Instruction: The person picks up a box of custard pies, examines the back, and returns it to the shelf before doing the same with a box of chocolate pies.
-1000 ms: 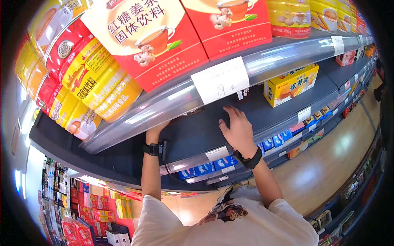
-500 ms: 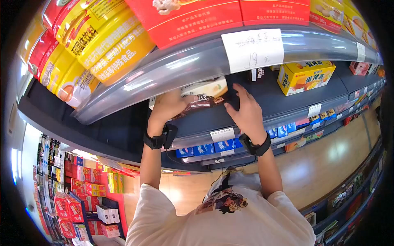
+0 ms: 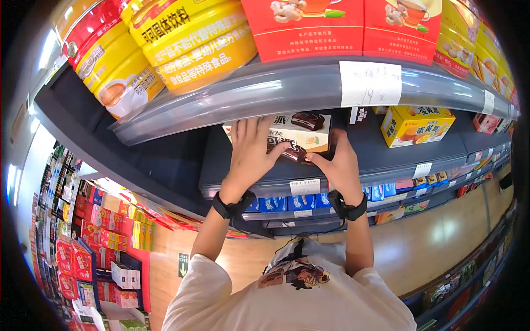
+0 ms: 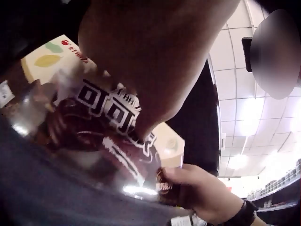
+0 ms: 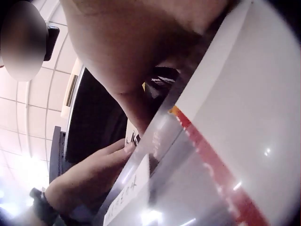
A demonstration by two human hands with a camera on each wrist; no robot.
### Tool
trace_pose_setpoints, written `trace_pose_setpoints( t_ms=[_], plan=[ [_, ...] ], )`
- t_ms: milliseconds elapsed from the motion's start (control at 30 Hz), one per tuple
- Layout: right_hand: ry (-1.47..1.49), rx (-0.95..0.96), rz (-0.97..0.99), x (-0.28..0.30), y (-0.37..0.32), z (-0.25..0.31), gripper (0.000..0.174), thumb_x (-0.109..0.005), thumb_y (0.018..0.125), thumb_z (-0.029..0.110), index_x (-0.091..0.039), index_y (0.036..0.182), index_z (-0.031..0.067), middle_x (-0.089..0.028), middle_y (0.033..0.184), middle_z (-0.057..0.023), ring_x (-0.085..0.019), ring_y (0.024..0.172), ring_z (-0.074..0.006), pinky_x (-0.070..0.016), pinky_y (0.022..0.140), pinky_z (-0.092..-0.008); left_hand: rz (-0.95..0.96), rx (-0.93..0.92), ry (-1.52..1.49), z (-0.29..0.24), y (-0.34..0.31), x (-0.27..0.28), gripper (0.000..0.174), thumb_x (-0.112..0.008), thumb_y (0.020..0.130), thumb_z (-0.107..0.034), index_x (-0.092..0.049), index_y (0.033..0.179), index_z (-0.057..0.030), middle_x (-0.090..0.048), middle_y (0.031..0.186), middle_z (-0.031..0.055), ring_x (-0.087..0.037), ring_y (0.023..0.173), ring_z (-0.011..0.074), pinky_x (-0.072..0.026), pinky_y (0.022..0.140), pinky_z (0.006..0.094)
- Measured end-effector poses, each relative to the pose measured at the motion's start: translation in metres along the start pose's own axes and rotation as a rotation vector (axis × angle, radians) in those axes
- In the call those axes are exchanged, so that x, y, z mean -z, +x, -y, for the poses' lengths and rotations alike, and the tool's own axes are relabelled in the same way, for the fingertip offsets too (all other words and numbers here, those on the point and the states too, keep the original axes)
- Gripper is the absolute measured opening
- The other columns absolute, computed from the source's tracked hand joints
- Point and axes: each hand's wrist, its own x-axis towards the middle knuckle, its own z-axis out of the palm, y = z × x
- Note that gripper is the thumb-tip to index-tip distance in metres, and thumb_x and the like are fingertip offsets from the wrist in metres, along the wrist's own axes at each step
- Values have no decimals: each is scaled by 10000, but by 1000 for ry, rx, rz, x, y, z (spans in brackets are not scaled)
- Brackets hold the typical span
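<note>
A brown and cream box of chocolate pies [image 3: 301,135] sits on the dark shelf below the upper shelf's front edge. My left hand [image 3: 248,160] holds its left part, fingers over the top and thumb on the front face. At the right end, my right hand [image 3: 343,168] grips the corner, thumb at the front and fingers round the side. Seen from the left wrist, the box's printed front [image 4: 108,136] faces the camera, partly covered by the left hand. The right wrist view shows only a sliver of the box beyond the shelf edge.
Overhead, a clear price strip [image 3: 232,99] on the upper shelf overhangs the box, with yellow canisters [image 3: 193,49] and red boxes [image 3: 309,36] above it. A yellow pie box [image 3: 419,127] stands to the right. Blue packs [image 3: 272,204] line the shelf below.
The left hand, at first reaching in under the upper shelf, has brought the pie box rightward and into view. The right hand, earlier apart from it, now grips its right end.
</note>
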Motion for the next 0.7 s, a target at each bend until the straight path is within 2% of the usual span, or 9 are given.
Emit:
trace_pose_setpoints(
  t_ms=[67,100,200,233,333,467,600,700],
  plan=[
    [124,-69,-1,3,-2,8,638,-785,758,271,-476,1218,-44,-635,1043,-236,-658,939,-341,-506,808,-381,-78,131,9,2,-16,-10,743,-746,795,-311,-413,1385,-5,-374,1428,188,-332,1321,406,-227,1112,491],
    [164,-79,-32,3,-1,9,616,-774,773,266,-480,1216,-45,-641,1029,-229,-662,919,-326,-506,803,-369,-104,150,-8,7,-23,-12,777,-728,830,-292,-331,1423,16,-321,1442,240,-297,1347,440,-238,1116,486],
    [263,-93,-117,5,-1,4,554,-736,817,243,-488,1218,-47,-653,1005,-210,-664,881,-283,-504,794,-342,-251,332,-325,23,-44,-26,750,-718,846,-284,-345,1420,21,-336,1414,249,-350,1303,433,-328,1079,462],
    [284,-82,-139,3,0,-2,535,-722,830,231,-489,1224,-47,-656,1009,-204,-660,883,-270,-502,797,-338,-139,454,-462,29,-50,-26,726,-674,888,-305,-323,1427,32,-372,1416,269,-426,1276,426,-382,1052,418],
    [405,-82,-141,2,-2,-2,511,-665,876,172,-468,1285,-62,-655,1050,-172,-638,925,-217,-499,822,-321,18,555,-532,31,-50,-24,717,-633,915,-330,-304,1435,40,-423,1402,284,-489,1252,409,-394,1041,403],
    [437,-69,-114,4,-5,0,542,-633,886,133,-431,1341,-80,-628,1128,-164,-603,1016,-194,-480,882,-309,-20,553,-557,30,-49,-23,680,-605,936,-300,-305,1443,40,-498,1347,256,-505,1253,325,-375,1060,377],
    [487,-44,-100,4,-6,-4,573,-618,884,128,-406,1366,-98,-593,1206,-176,-567,1083,-192,-449,937,-306,-23,582,-532,28,-49,-21,658,-615,933,-301,-345,1417,54,-513,1329,255,-551,1195,317,-425,1017,365],
    [497,-36,-93,5,-7,0,581,-614,886,136,-401,1369,-107,-590,1211,-179,-564,1087,-193,-446,946,-310,-79,598,-538,25,-50,-21,628,-616,924,-342,-404,1374,42,-544,1259,229,-606,1089,357,-483,924,391]
  ],
)
